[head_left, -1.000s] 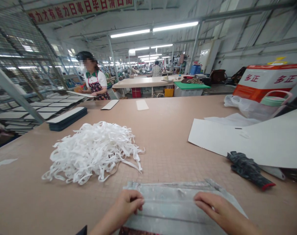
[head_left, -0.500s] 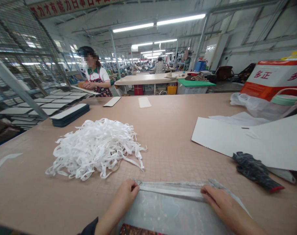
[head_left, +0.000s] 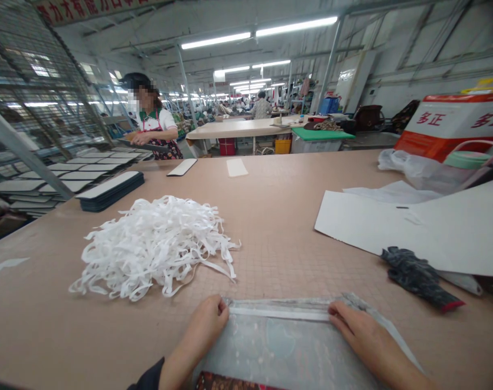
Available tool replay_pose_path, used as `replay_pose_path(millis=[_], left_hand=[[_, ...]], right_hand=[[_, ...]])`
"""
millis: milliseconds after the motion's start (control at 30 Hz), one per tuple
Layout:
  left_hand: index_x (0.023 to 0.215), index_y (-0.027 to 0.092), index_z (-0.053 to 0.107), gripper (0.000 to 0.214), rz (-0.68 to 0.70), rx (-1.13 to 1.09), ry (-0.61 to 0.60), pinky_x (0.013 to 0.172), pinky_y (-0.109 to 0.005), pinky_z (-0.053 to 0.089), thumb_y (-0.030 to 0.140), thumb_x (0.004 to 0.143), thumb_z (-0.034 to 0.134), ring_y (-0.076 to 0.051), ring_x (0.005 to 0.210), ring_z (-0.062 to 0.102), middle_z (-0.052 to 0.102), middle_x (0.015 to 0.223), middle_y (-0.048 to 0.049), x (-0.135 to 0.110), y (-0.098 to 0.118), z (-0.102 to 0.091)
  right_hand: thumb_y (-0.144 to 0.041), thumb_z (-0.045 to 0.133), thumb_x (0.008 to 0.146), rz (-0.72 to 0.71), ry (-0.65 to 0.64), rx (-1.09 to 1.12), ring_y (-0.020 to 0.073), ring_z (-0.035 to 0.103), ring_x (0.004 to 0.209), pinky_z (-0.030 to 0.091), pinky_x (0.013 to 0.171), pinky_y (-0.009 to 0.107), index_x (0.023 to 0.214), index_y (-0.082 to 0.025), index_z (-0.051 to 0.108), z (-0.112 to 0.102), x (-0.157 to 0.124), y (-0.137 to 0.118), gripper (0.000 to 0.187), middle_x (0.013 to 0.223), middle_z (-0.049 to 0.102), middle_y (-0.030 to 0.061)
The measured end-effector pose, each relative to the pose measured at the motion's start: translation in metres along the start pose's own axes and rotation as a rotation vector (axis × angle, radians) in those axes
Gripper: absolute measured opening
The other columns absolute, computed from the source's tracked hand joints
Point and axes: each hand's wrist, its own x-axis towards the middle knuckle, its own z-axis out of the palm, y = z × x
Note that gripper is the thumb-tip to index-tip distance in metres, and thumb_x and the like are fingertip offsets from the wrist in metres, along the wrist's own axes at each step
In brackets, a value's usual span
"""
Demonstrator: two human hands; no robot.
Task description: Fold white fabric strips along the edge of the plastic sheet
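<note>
Pinches the left end of the white strip (head_left: 277, 313) with the left hand (head_left: 208, 319), fingers curled in tight. Presses on the right end with the right hand (head_left: 362, 336), fingers stretched nearly flat; cannot tell whether the thumb grips from beneath. Holds the strip straight along the far edge of the clear plastic sleeve (head_left: 283, 352), flat on the near part of the table (head_left: 271, 227), directly in front of the body. Covers something red-patterned (head_left: 226, 382), glimpsed at the very bottom of the view.

Looks like flattening the strip along that edge. To do it well: pull evenly from both ends to avoid slack and wrinkles, line the strip up parallel with the sleeve's rim, press from the ends toward the middle, and go gently on the thin film, probably slippery and quick to crease.

Further out:
- **Left front:** a loose pile of white strips (head_left: 153, 246), near the sleeve but apart from it.
- **Right:** a dark glove (head_left: 417, 276) just beside the white sheets (head_left: 393, 227).
- **Beyond the pile:** a stack of dark panels (head_left: 110, 190).
- **Far left corner:** a co-worker (head_left: 155, 127) holding a panel.
</note>
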Motion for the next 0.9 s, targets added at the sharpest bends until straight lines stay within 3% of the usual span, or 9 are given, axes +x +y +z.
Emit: replay_pose_path(millis=[200, 300, 433, 633, 733, 900], left_hand=[[0.082, 0.017, 0.054, 0.014, 0.069, 0.284, 0.071, 0.067, -0.027, 0.036, 0.016, 0.079, 0.041, -0.018, 0.078, 0.055, 0.059, 0.082, -0.0042, -0.008, 0.010, 0.003], [0.092, 0.018, 0.056, 0.024, 0.245, 0.503, 0.151, 0.079, -0.032, 0.037, 0.008, 0.079, 0.038, -0.020, 0.090, 0.053, 0.058, 0.094, -0.0053, -0.014, 0.014, 0.005], [0.098, 0.018, 0.059, 0.037, 0.478, 0.714, 0.158, 0.087, -0.039, 0.036, 0.000, 0.079, 0.033, -0.022, 0.092, 0.053, 0.060, 0.098, -0.0062, -0.019, 0.011, 0.015], [0.129, 0.026, 0.040, 0.063, 0.601, 0.872, 0.188, 0.084, -0.041, 0.039, -0.005, 0.075, 0.031, -0.021, 0.084, 0.056, 0.061, 0.090, -0.0068, -0.022, 0.011, 0.029], [0.128, 0.027, 0.042, 0.064, 0.636, 0.893, 0.147, 0.085, -0.045, 0.038, -0.004, 0.073, 0.030, -0.023, 0.085, 0.056, 0.062, 0.090, -0.0071, -0.022, 0.018, 0.027], [0.107, 0.013, 0.058, 0.044, 0.695, 0.830, 0.091, 0.085, -0.044, 0.038, -0.001, 0.076, 0.031, -0.026, 0.095, 0.052, 0.058, 0.106, -0.0136, -0.017, 0.056, 0.028]], right_hand=[[-0.027, 0.035, 0.086, 0.004, 0.032, -0.021, 0.0217, 0.061, 0.074, 0.042, 0.068, 0.033, 0.080, -0.021, 0.057, -0.002, 0.002, -0.006, 0.023, 0.078, 0.067, 0.0064], [-0.024, 0.036, 0.086, 0.036, 0.033, -0.053, 0.0215, 0.061, 0.075, 0.041, 0.067, 0.032, 0.083, -0.020, 0.057, -0.006, 0.003, -0.010, 0.021, 0.079, 0.066, 0.0064], [-0.019, 0.039, 0.085, 0.043, 0.000, -0.124, 0.0215, 0.061, 0.074, 0.040, 0.066, 0.030, 0.082, -0.019, 0.056, -0.012, 0.002, -0.018, 0.017, 0.077, 0.066, 0.0058], [-0.017, 0.042, 0.085, 0.075, 0.005, -0.188, 0.0202, 0.061, 0.073, 0.037, 0.063, 0.028, 0.082, -0.018, 0.057, -0.017, 0.003, -0.025, 0.016, 0.076, 0.066, 0.0048], [-0.016, 0.042, 0.084, 0.069, 0.009, -0.218, 0.0202, 0.061, 0.074, 0.036, 0.063, 0.028, 0.081, -0.018, 0.058, -0.019, 0.004, -0.026, 0.016, 0.077, 0.066, 0.0048], [-0.015, 0.044, 0.083, 0.068, -0.002, -0.297, 0.0207, 0.061, 0.074, 0.036, 0.063, 0.028, 0.082, -0.018, 0.059, -0.021, 0.004, -0.032, 0.016, 0.077, 0.067, 0.0057]])
